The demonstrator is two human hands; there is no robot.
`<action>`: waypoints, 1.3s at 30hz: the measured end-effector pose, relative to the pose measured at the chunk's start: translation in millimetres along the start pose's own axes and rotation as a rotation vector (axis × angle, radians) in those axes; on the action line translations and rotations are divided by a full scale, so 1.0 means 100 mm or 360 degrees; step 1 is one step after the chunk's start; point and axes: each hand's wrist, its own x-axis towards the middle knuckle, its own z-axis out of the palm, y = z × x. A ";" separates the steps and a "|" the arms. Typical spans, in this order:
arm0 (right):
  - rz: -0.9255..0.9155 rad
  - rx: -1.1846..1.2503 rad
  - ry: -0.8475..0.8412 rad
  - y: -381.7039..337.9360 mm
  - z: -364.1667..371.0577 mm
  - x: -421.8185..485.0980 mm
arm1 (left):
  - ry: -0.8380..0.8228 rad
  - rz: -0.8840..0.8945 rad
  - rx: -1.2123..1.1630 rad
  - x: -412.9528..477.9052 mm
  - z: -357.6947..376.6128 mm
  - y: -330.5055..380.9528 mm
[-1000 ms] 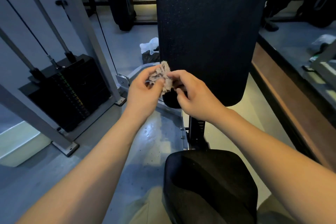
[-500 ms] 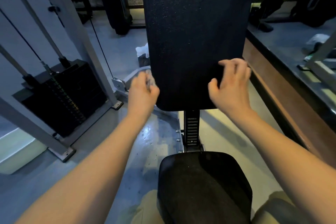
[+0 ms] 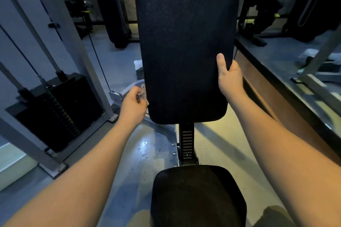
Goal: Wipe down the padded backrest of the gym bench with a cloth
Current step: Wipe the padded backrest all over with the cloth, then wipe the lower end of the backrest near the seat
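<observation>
Since half a second ago the right grip [image 3: 230, 79] has shifted to the right edge of the tall black padded backrest [image 3: 184, 42] and now clamps it, thumb on the face, probably to steady it. The left grip [image 3: 133, 104] bunches the small grey crumpled cloth [image 3: 142, 91] against the pad's lower left edge, seemingly ready to wipe.

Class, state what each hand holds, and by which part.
Left hand grips the bunched cloth; right hand grips the backrest by its right edge.
</observation>
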 end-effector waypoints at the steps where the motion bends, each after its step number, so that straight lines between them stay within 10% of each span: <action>1: 0.0013 0.0035 -0.0016 0.00 -0.01 0.01 | -0.0062 -0.0071 0.0057 -0.07 0.03 -0.06; 4: 0.0040 0.0060 -0.0073 -0.03 -0.02 0.03 | -0.0078 -0.0109 0.0311 -0.19 -0.04 -0.03; 9: 0.0074 -0.0019 -0.0085 -0.03 -0.05 0.07 | 0.0685 0.0504 0.0236 -0.10 -0.23 0.67; 14: 0.0123 0.0044 -0.0112 -0.07 -0.08 0.07 | 0.0396 0.0984 0.0666 0.06 0.10 0.79; 22: 0.0387 0.0120 -0.0184 -0.19 -0.10 0.10 | -0.0034 0.0476 0.0809 -0.42 0.24 0.47; 30: 0.0594 0.0150 -0.0275 -0.36 -0.16 0.14 | 0.0093 0.0570 0.0717 0.06 0.08 1.03; 34: 0.0723 0.0083 -0.0332 -0.56 -0.20 0.15 | -0.0510 -0.0084 0.0736 -0.31 0.19 0.94; 39: 0.0867 -0.0110 -0.0451 -0.96 -0.45 0.00 | -0.0316 -0.0596 0.0228 -0.61 -0.12 1.56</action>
